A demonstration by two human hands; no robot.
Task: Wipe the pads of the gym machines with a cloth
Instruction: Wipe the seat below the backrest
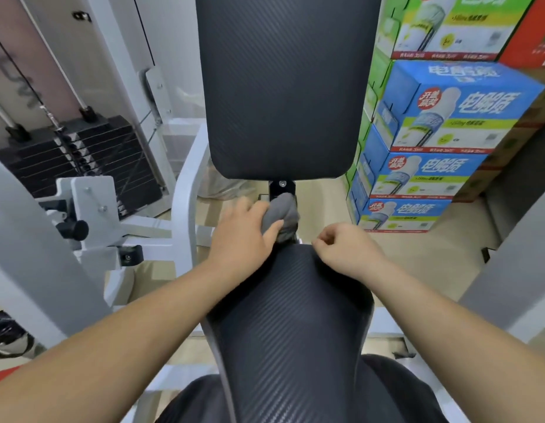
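Head view: blue cartons (448, 117) stacked at right read "电解质"; the smaller print is blurred. A weight stack (82, 160) stands at left. The left hand (243, 233) grips a bunched grey cloth (282, 213) at the seat pad's (289, 315) far end, below the back pad (283, 87). The right hand (344, 245), fingers curled on nothing, rests at that pad's edge.

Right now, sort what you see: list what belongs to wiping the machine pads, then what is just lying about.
Belongs to the job: grey cloth, gripped by the left hand; seat pad; back pad; right hand, curled, at the seat pad's far edge.
Just lying about: weight stack; stacked drink cartons; white machine frame.
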